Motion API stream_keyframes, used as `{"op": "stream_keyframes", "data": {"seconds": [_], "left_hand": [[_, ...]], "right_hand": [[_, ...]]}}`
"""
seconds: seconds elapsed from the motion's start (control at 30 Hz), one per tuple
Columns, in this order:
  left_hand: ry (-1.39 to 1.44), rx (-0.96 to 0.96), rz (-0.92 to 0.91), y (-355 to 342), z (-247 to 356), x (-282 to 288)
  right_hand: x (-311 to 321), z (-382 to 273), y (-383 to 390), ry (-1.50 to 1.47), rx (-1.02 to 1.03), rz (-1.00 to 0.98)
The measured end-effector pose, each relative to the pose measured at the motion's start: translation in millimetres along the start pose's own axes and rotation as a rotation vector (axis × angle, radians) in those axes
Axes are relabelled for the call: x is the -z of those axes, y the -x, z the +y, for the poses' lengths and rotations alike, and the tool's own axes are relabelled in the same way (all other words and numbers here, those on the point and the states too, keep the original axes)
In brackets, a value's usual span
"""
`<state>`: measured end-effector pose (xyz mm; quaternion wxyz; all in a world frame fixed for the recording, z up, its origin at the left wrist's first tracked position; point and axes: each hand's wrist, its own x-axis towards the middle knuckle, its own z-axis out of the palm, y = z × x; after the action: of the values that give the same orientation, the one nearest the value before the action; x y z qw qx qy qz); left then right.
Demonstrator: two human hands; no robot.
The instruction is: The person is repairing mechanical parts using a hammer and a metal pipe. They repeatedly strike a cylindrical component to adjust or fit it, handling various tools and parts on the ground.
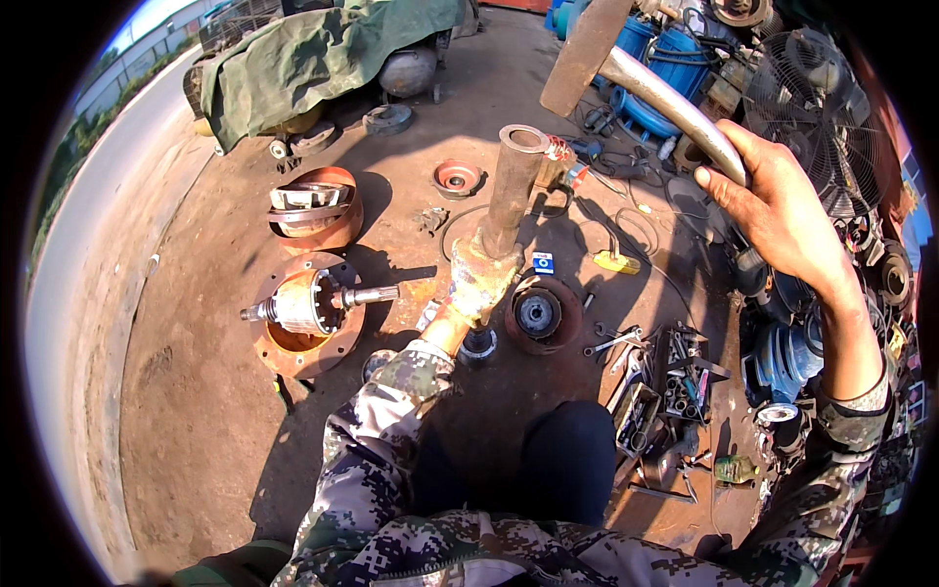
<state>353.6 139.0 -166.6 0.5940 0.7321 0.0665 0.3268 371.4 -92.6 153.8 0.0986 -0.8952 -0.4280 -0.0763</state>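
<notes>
My right hand (782,205) is raised at the upper right, its fingers wrapped round the metal handle of a hammer (670,95). The hammer's heavy head is up and to the left of that hand. In a dirty work glove, my left hand (479,279) grips a steel pipe (511,196) that stands roughly upright, its hollow end facing up. Beneath the glove a dark shaft with a bright ring (477,346) shows on the ground; the hand hides where the pipe meets it. Just right of it sits a rusty round housing (548,338) with a dark hub inside.
Left lies a flanged rusty housing (266,357) with a splined shaft assembly (308,301) across it. Behind it stands a rusty drum (342,227) holding metal rings. Toolboxes (638,419) and wrenches (611,340) lie right of my knees. A fan (817,108) and blue pumps (787,357) line the right side.
</notes>
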Motion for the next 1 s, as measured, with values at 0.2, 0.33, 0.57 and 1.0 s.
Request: {"op": "stream_keyframes", "data": {"seconds": [0.2, 0.33, 0.57, 1.0], "left_hand": [[0.018, -0.011, 0.011, -2, 5, 13], [-0.021, 0.053, 0.015, 1, 3, 18], [-0.044, 0.058, 0.031, 2, -1, 28], [-0.323, -0.509, -0.127, -12, -27, 55]], "right_hand": [[4, -13, -14, 0.036, -0.001, -0.123], [17, 16, -20, -0.061, 0.054, 0.158], [-23, -25, -31, 0.118, 0.028, -0.17], [-163, 121, 132, -0.943, -0.605, -0.124]]}}
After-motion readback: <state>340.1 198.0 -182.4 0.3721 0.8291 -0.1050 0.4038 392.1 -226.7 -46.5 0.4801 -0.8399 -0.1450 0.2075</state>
